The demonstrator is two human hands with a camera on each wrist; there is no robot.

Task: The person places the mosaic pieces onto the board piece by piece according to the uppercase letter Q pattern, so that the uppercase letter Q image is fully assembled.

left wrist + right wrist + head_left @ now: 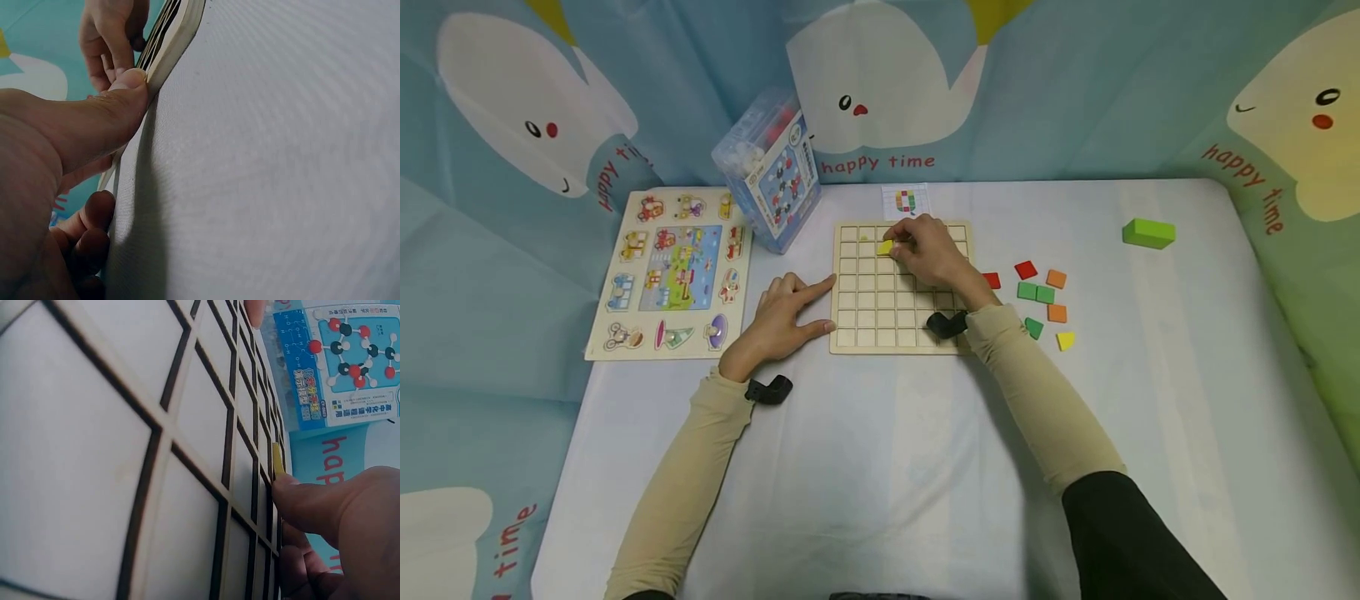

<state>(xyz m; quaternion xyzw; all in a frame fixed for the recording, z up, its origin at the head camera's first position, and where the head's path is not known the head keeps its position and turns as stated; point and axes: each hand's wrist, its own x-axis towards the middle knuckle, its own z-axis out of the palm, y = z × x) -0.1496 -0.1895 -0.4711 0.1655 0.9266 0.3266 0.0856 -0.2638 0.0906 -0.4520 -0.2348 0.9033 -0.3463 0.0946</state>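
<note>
A wooden grid board (pixel 832 317) lies on the white table, divided into small square cells. Over its upper part, my right hand (pixel 928 250) pinches a small yellow tile (pixel 885 247) between thumb and fingers; the right wrist view shows this yellow tile (pixel 278 459) at the thumb tip, close to the grid. My left hand (pixel 778 321) rests at the board's left edge, thumb and index finger spread and touching it. In the left wrist view the left thumb (pixel 94 125) presses that edge. My right hand and forearm hide some cells.
Loose red, green, orange and yellow tiles (pixel 1036 293) lie right of the board. A pattern card (pixel 906 201) sits behind it. To the left are a picture puzzle board (pixel 597 333) and a clear plastic box (pixel 767 175). A green block (pixel 1148 234) stands at far right.
</note>
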